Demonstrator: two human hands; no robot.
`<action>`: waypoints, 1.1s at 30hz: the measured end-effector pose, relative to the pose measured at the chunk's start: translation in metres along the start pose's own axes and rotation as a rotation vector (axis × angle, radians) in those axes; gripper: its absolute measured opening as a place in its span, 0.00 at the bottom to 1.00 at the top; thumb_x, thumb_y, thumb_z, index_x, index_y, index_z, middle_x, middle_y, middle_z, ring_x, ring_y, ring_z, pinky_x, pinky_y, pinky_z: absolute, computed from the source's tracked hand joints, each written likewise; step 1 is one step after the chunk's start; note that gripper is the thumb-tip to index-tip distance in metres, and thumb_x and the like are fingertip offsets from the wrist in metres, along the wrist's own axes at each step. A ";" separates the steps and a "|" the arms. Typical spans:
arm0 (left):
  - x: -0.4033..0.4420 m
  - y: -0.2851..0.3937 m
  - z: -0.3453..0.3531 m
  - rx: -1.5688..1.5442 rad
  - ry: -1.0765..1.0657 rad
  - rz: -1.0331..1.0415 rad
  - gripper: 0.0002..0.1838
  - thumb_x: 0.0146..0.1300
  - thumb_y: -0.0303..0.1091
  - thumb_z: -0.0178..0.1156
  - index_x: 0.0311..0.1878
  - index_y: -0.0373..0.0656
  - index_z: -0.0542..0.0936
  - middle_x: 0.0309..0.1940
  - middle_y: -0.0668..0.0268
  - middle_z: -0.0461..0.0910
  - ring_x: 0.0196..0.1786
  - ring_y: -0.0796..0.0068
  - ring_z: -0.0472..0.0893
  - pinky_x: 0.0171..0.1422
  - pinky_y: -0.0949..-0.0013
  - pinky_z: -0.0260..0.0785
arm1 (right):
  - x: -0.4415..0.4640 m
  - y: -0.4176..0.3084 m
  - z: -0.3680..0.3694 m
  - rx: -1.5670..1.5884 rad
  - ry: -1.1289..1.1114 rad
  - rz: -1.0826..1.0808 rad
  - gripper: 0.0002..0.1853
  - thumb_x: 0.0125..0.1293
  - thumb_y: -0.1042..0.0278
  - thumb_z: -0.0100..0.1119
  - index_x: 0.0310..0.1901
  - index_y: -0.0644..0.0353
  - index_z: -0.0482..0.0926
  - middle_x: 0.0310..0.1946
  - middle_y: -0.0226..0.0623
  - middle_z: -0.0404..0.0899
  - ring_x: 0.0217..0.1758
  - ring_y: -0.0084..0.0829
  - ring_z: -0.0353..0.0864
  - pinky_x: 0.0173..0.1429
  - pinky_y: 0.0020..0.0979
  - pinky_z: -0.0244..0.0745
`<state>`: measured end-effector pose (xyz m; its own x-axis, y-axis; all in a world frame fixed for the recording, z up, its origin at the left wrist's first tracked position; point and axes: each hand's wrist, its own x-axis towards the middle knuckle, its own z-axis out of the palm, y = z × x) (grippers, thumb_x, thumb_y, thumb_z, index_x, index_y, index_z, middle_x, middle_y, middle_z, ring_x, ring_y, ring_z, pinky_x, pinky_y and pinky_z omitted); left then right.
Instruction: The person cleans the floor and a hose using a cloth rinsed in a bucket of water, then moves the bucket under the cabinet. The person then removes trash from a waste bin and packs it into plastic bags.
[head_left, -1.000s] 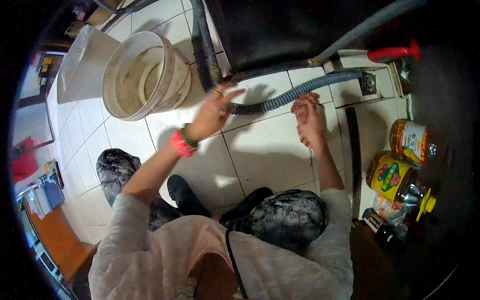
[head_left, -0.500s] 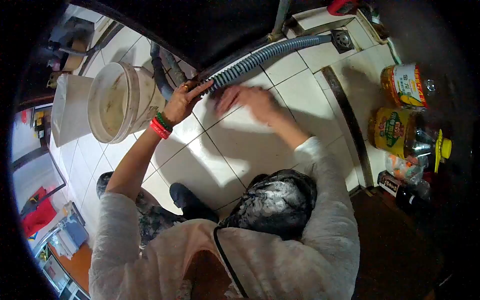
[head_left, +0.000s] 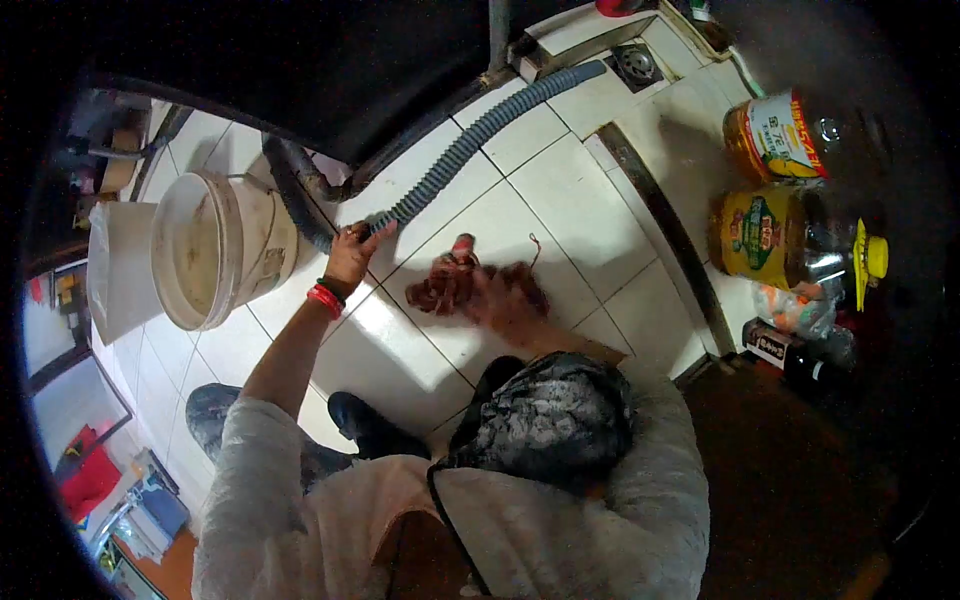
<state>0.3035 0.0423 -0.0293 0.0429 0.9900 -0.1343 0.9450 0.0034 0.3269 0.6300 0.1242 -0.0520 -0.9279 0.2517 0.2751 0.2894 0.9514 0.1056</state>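
Tiled floor, left hand clamped on hose, right hand on reddish bundle, its fingers unclear

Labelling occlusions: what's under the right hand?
A reddish-brown stringy bundle shows on both sides of the blurred right hand, over white floor tiles. The hand covers part of the bundle; the tiles directly beneath the bundle can't be seen.

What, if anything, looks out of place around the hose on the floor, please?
The ribbed grey hose may be slightly misplaced: its far end appears to stop beside the floor drain rather than inside it, which looks odd for a hose reaching so near the grate. Nothing else there stands out.
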 end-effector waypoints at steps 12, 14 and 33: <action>0.106 0.175 -0.090 -1.769 -0.332 -0.868 0.43 0.53 0.62 0.58 0.63 0.40 0.60 0.43 0.47 0.73 0.43 0.54 0.78 0.46 0.57 0.74 | 0.124 0.179 -0.086 0.553 0.495 0.928 0.21 0.47 0.73 0.64 0.45 0.57 0.70 0.43 0.48 0.67 0.47 0.47 0.66 0.49 0.42 0.66; 0.144 0.187 -0.111 -2.133 -0.562 -0.833 0.42 0.51 0.63 0.59 0.60 0.40 0.63 0.44 0.48 0.74 0.43 0.55 0.78 0.48 0.57 0.73 | 0.126 0.175 -0.077 0.665 0.620 0.975 0.23 0.46 0.70 0.66 0.44 0.59 0.69 0.42 0.46 0.68 0.47 0.46 0.66 0.51 0.41 0.64; 0.143 0.216 -0.085 -2.366 -0.228 -0.667 0.30 0.59 0.58 0.50 0.58 0.48 0.68 0.50 0.64 0.74 0.42 0.65 0.73 0.34 0.69 0.65 | 0.091 0.140 -0.031 2.786 0.781 0.695 0.36 0.62 0.37 0.44 0.65 0.53 0.57 0.59 0.35 0.66 0.61 0.36 0.66 0.64 0.40 0.61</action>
<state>0.4859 0.1970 0.1015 0.1949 0.7730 -0.6038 -0.8898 0.3983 0.2227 0.5932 0.2751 0.0174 -0.6401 0.7603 -0.1103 -0.7277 -0.6460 -0.2304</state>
